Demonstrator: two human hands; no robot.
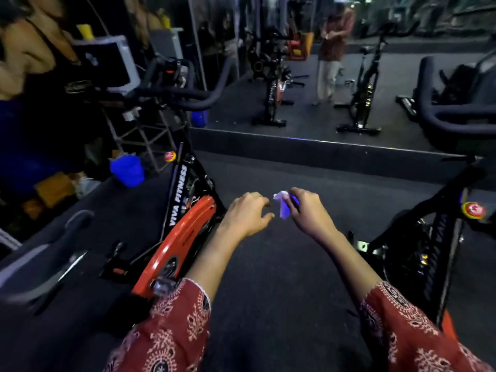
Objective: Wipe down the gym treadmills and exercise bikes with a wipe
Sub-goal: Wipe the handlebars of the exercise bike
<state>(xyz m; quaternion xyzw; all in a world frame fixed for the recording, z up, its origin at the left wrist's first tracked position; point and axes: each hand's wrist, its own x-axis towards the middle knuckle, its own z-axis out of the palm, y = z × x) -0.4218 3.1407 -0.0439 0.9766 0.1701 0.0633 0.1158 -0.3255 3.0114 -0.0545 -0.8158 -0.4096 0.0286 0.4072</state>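
Observation:
A small crumpled white wipe (pixel 281 204) is pinched in the fingers of my right hand (pixel 306 210), held over the dark floor between two exercise bikes. My left hand (pixel 247 213) hovers just left of the wipe with fingers curled and apart, holding nothing. The black and orange exercise bike (pixel 179 189) marked VIVA FITNESS stands at my left, its handlebars (pixel 174 95) higher up. A second black exercise bike (pixel 429 224) stands at my right.
A mirror wall (pixel 322 76) ahead reflects bikes and a standing person. A raised step edge (pixel 308 146) runs across the floor. A blue bucket (pixel 127 170) sits left of the bike. Another person (pixel 35 63) stands at far left.

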